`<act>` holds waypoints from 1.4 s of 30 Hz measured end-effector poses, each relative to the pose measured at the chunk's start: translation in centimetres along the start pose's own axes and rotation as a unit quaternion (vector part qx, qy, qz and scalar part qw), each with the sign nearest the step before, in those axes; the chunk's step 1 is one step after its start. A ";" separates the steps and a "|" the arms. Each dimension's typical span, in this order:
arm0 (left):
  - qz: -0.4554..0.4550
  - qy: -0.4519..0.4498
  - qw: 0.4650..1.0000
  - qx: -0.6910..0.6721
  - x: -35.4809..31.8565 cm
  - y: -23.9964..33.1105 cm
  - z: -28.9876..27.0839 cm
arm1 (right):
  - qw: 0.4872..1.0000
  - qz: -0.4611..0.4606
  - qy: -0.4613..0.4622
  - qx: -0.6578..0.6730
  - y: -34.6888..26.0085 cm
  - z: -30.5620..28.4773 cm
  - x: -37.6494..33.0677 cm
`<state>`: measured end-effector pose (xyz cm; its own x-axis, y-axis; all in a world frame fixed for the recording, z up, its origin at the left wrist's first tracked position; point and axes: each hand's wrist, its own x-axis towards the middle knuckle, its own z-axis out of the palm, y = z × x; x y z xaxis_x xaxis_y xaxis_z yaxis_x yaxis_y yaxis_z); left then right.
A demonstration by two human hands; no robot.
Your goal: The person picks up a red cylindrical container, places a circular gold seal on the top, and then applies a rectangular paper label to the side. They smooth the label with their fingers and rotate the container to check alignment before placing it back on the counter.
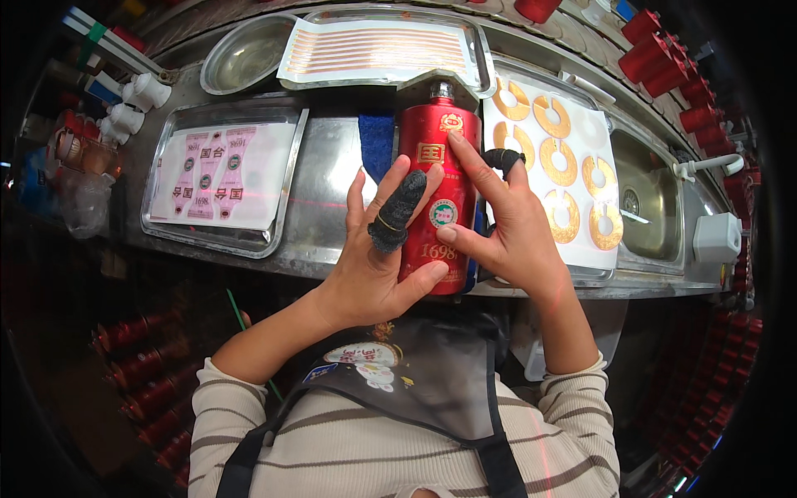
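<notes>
A red bottle [455, 187] with a silvery neck lies before me, neck pointing away, gold emblems and a round green-and-white label facing up. My left hand [365, 266] rests along its left side, index fingertip and thumb against the surface, fingers spread. A dark cloth cot [398, 214] covers one of its fingers. From the right, my right hand [519, 236] touches the bottle with its index fingertip near the upper emblem and its thumb beside the round label. A black cot [503, 160] covers another finger of that hand. The bottle's underside is hidden.
Pink labels [203, 170] lie in a left tray [282, 216]. Gold strips [378, 48] and a metal basin [216, 70] stand behind. At right are gold ring stickers [558, 162], a sink [656, 241] and a tap [722, 163]. Red bottles [652, 62] fill the far right.
</notes>
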<state>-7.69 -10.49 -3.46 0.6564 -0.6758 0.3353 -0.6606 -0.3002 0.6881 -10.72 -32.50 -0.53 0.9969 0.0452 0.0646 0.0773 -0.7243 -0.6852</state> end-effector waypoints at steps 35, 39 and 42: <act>0.011 0.006 0.983 -0.181 -1.0 -2.6 0.5 | 1.000 -0.005 -0.014 -0.024 -1.7 -0.1 -1.7; 0.056 0.024 0.993 -0.100 0.0 -2.7 -0.6 | 1.000 0.003 0.001 0.018 -0.9 0.1 -1.0; 0.026 -0.034 0.998 -0.042 0.3 -2.3 -0.5 | 1.000 0.009 -0.010 0.022 -0.8 0.5 -0.5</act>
<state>-5.84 -9.68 -4.63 0.5936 -0.7343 0.3293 -0.6582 -0.2075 0.7237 -11.23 -31.63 -0.35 0.9982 0.0461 0.0372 0.0587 -0.6935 -0.7181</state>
